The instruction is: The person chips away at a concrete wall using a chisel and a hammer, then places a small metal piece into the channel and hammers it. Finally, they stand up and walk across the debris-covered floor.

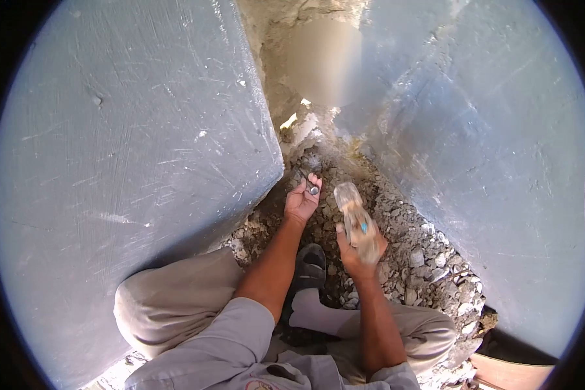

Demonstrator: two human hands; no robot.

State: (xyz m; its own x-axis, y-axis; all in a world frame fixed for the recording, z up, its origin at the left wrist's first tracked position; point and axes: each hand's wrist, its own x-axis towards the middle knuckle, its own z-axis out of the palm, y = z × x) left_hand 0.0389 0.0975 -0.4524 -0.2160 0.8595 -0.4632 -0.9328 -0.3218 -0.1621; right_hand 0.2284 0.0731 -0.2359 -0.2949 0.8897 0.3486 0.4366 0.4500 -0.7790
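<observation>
My left hand (301, 203) is closed around a chisel (314, 190), whose round metal end faces up toward me. The chisel's dark shaft runs away toward broken masonry at the base of the wall, and its tip is hard to make out. In my right hand (359, 260) is a hammer (351, 205), smeared by motion. The hammer is raised to the right of the chisel and apart from it. My right fingers wrap its handle, which shows only as a blur.
Grey painted walls rise on the left (143, 130) and right (487, 143), meeting near broken masonry (312, 130). Rubble (429, 260) covers the ground between them. My shoe (309, 266) rests among the stones. A curved pan-like rim (510, 372) shows at lower right.
</observation>
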